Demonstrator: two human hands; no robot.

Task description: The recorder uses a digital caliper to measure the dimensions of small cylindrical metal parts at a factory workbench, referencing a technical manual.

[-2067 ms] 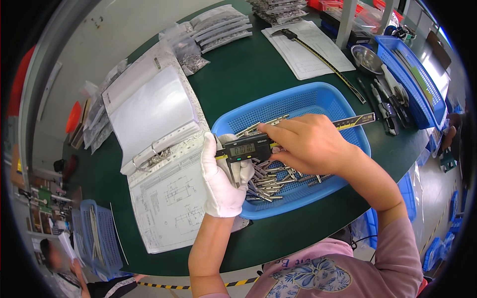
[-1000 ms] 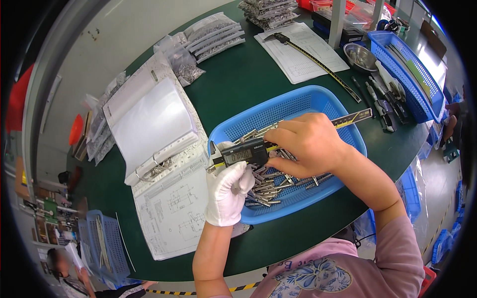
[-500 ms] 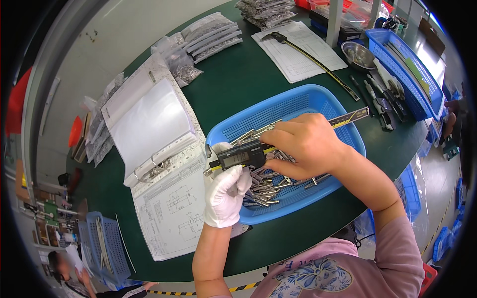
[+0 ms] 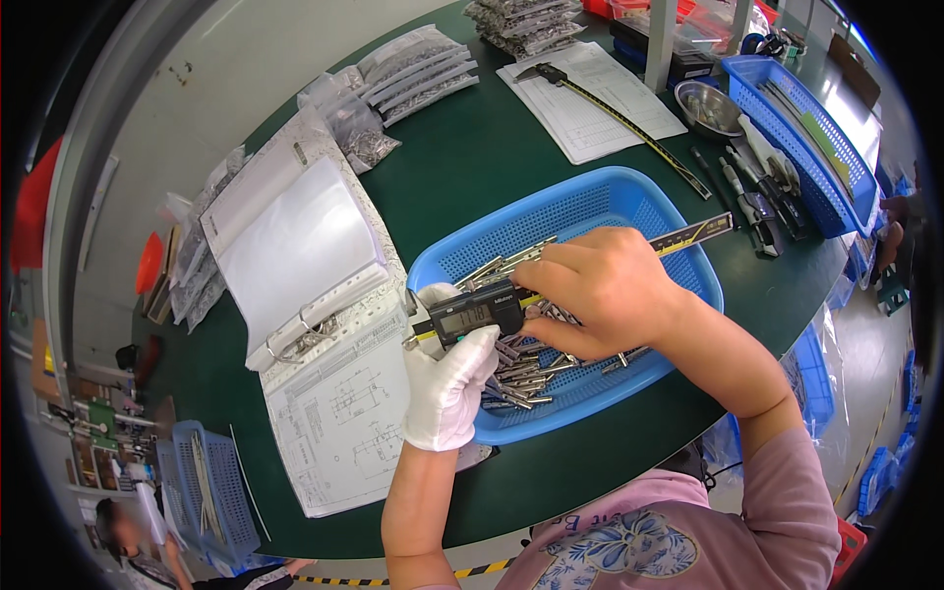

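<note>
Measuring looks midway: the white-gloved left hand (image 4: 447, 379) and bare right hand (image 4: 600, 290), fingers clenched on the black digital caliper (image 4: 482, 313), hold it above the blue perforated plastic basket (image 4: 600, 202), many slim metal pins (image 4: 526, 369) seemingly unchecked.

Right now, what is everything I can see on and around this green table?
Digital caliper: one, black with a yellow scale, held over the near basket.
Near basket: one, blue, table middle.
Metal pins: many, silver, inside the near basket.
Ring binder: one, white, open, left of the basket.
Drawing sheet: one, white, below the binder.
Bagged parts: several, clear, far edge.
Second caliper: one, black and yellow, on a far paper sheet.
Metal bowl: one, silver, far right.
Far basket: one, blue, right edge, holding tools.
Left hand: white glove, at the caliper's head.
Right hand: bare, fingers on the caliper.
</note>
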